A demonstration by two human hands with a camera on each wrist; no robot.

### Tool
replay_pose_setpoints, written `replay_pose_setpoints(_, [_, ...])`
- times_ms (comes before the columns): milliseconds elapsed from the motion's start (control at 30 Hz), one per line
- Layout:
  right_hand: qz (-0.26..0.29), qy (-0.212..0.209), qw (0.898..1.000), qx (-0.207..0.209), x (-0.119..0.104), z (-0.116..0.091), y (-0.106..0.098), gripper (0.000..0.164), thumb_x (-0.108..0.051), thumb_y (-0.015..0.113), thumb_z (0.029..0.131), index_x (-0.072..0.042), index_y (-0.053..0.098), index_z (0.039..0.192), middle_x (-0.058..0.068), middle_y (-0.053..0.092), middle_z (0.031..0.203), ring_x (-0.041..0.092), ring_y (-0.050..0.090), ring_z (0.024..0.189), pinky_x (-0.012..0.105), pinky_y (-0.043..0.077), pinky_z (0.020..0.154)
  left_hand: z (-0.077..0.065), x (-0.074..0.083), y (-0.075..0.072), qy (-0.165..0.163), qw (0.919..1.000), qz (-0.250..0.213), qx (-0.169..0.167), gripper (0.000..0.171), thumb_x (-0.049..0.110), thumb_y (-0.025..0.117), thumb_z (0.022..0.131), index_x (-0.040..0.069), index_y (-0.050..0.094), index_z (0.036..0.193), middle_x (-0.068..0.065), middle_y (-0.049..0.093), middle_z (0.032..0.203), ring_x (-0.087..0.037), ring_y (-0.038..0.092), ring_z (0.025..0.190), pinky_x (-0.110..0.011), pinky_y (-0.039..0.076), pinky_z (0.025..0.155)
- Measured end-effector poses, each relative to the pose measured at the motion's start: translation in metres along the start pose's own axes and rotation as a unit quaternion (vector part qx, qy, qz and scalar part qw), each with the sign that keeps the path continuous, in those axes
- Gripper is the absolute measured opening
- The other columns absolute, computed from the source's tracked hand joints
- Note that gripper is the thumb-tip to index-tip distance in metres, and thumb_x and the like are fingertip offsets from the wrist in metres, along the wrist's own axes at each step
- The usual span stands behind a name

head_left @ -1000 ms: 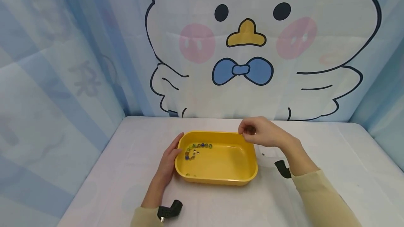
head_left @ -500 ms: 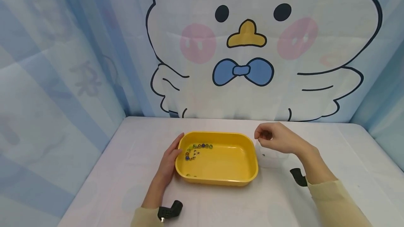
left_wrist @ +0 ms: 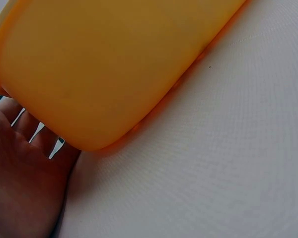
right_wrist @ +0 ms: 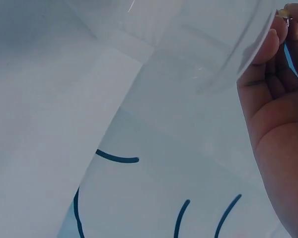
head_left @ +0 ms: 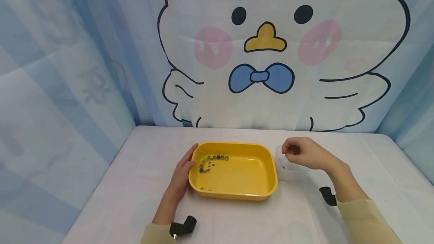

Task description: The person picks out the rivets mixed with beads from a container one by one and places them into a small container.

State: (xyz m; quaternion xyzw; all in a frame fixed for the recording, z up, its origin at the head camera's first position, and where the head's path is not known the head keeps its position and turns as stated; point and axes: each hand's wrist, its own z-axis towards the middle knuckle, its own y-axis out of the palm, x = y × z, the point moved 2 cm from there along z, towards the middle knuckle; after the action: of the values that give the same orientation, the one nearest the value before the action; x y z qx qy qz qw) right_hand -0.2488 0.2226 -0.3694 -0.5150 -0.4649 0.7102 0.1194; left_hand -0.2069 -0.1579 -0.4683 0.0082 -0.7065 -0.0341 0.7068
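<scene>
A yellow tray (head_left: 244,176) lies on the table, holding several marbles (head_left: 218,157) in a curved row at its left. Small shiny pieces (head_left: 209,164) lie inside that curve. My left hand (head_left: 179,174) holds the tray's left side, thumb over the rim and fingers along the outer wall. Above a clear plastic container (head_left: 291,174) to the tray's right is my right hand (head_left: 305,153). In the right wrist view, its thumb and index finger pinch a tiny yellowish, shiny piece (right_wrist: 284,13), too small to name, near the container's rim.
One small dark bit (head_left: 283,167) shows in the clear container. Two greenish marbles (head_left: 202,188) peek above the tray's front wall. A white cloth covers the table (head_left: 237,221). Behind stands a curtain (head_left: 264,108) printed with a cartoon bird.
My right hand has moved right and slightly nearer, from the tray's back right corner to over the clear container. The left hand and the tray stay in place.
</scene>
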Motion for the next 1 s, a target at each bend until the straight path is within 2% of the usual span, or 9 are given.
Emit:
replay_pose_setpoints(500, [-0.001, 0.013, 1.000, 0.006, 0.002, 0.000, 0.002, 0.010, 0.001, 0.068, 0.088, -0.004, 0.065, 0.097, 0.000, 0.057, 0.083, 0.020, 0.053, 0.075, 0.025, 0.050, 0.063, -0.001, 0.001, 0.001, 0.003, 1.0000, -0.004, -0.001, 0.057, 0.010, 0.036, 0.102, 0.018, 0.037, 0.158, 0.001, 0.027, 0.164, -0.018, 0.017, 0.152, -0.042, 0.014, 0.122])
replay_pose_setpoints(800, [0.003, -0.004, 1.000, 0.003, -0.002, 0.003, 0.005, 0.010, 0.000, 0.067, 0.088, -0.006, 0.065, 0.096, -0.002, 0.058, 0.083, 0.019, 0.054, 0.075, 0.025, 0.051, 0.064, -0.001, 0.000, 0.000, -0.004, 1.0000, -0.005, 0.002, 0.057, 0.010, 0.036, 0.102, 0.019, 0.037, 0.158, 0.001, 0.027, 0.164, -0.018, 0.018, 0.152, -0.042, 0.014, 0.122])
replay_pose_setpoints(1000, [-0.003, -0.017, 1.000, 0.010, -0.010, 0.009, 0.005, 0.010, 0.000, 0.067, 0.088, -0.004, 0.066, 0.097, -0.002, 0.059, 0.083, 0.019, 0.055, 0.075, 0.025, 0.052, 0.065, -0.001, 0.000, 0.000, -0.004, 1.0000, -0.002, 0.002, 0.057, 0.010, 0.036, 0.102, 0.019, 0.037, 0.158, 0.001, 0.026, 0.165, -0.018, 0.017, 0.152, -0.042, 0.014, 0.122])
